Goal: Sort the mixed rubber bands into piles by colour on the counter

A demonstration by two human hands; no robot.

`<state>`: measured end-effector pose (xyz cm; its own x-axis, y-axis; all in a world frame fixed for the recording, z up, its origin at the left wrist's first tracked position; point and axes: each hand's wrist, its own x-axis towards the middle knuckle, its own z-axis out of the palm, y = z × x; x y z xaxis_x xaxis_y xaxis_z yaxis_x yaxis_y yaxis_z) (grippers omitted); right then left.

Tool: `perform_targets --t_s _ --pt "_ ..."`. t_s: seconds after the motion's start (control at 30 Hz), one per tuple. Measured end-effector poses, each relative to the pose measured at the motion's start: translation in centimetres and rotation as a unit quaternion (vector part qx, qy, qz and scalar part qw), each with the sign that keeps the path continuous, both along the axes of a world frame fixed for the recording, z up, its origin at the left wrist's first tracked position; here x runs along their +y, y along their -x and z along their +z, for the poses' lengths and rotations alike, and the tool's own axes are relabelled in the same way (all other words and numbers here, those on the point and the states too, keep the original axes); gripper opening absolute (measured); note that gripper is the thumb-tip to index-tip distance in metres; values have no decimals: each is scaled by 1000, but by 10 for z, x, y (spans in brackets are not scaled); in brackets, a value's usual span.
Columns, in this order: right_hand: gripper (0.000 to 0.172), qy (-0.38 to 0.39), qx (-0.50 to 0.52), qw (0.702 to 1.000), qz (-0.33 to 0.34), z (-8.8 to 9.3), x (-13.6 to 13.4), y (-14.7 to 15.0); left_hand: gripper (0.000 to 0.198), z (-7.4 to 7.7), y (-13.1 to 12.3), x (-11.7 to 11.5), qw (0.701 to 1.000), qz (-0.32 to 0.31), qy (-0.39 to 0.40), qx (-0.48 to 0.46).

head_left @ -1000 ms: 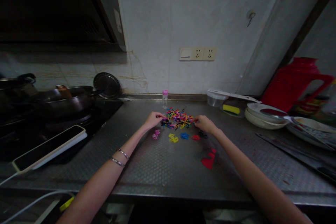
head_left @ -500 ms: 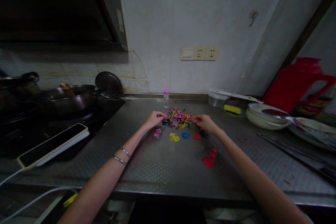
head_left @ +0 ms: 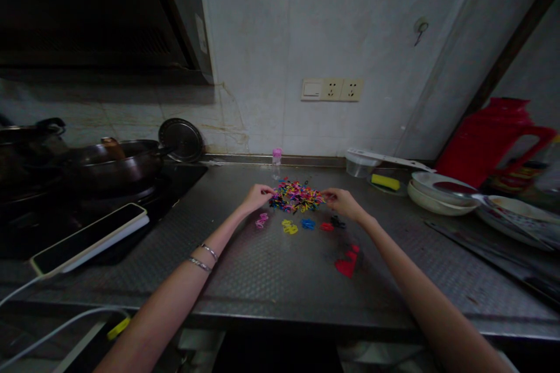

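Observation:
A heap of small mixed-colour rubber bands (head_left: 297, 196) lies on the steel counter (head_left: 271, 268). My left hand (head_left: 258, 196) pinches at the heap's left edge, fingers closed. My right hand (head_left: 343, 204) pinches at its right edge, fingers closed too. What either pinch holds is too small to see. In front of the heap sit little sorted groups: pink (head_left: 261, 221), yellow (head_left: 289, 227), blue (head_left: 308, 224), red (head_left: 326, 226) and dark (head_left: 338, 222). A red heart-shaped piece (head_left: 347, 264) lies nearer me.
A small pink-capped bottle (head_left: 276, 162) stands behind the heap. A phone (head_left: 87, 239) with a cable lies by the stove and pans (head_left: 111, 166) on the left. Bowls and plates (head_left: 441, 195), a yellow sponge (head_left: 385, 182) and a red jug (head_left: 494, 137) fill the right.
Both hands stay at the heap's two edges with only tiny finger shifts. The view has drifted slightly.

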<state>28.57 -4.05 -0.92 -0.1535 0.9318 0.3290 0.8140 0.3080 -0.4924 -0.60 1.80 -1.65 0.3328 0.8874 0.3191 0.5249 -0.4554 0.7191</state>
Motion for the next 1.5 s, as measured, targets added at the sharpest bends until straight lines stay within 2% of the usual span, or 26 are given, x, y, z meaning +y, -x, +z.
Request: perform_targets --t_s 0.27,0.43,0.67,0.87,1.13,1.5 --pt "45 34 20 993 109 5 -22 40 26 1 -2 -6 1000 2 9 21" --pt "46 50 7 986 159 4 -26 50 23 5 5 -3 999 -17 26 24" --pt "39 49 62 990 114 -4 -19 32 22 10 13 -5 988 -87 47 116" --pt "33 31 84 992 90 -12 -14 24 21 8 5 -13 980 -55 26 188" --pt "27 12 77 994 75 -11 -15 27 20 0 8 -5 982 -48 5 184" --pt "25 -1 55 996 69 -10 -15 24 22 8 16 0 990 6 -3 144"
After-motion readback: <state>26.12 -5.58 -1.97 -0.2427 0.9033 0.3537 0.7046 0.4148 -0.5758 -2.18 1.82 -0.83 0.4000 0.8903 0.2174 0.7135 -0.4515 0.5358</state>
